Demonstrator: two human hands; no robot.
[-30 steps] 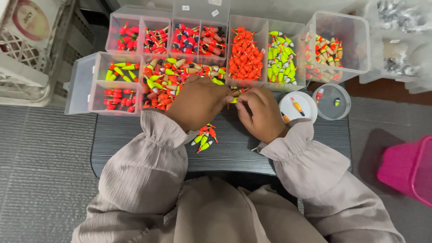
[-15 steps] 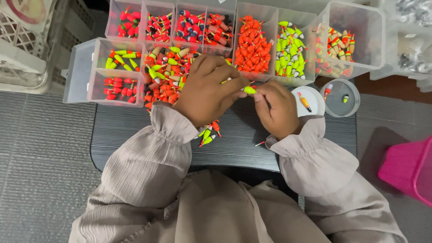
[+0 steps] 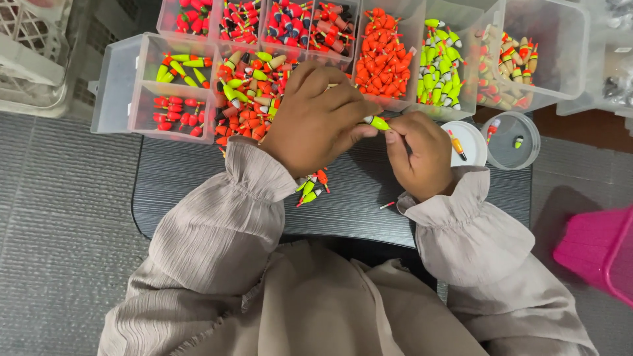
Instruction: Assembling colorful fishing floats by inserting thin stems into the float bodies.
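**Hands pinch a float over the table**

Left hand [image 3: 316,115] and right hand [image 3: 415,155] both pinch one yellow-green float [image 3: 378,122] above the dark table [image 3: 356,198]. Loose floats [image 3: 311,186] lie nearer. Beyond, clear trays [image 3: 148,86] hold sorted orange, red and green floats.

You have two hands over the table: left hand [image 3: 315,115] and right hand [image 3: 418,153], with one yellow-green float [image 3: 378,122] pinched between them. Three floats [image 3: 311,188] lie loose under your left wrist. Two round dishes sit at the right: one white [image 3: 471,135], one clear [image 3: 516,146]. One pink bin [image 3: 597,254].
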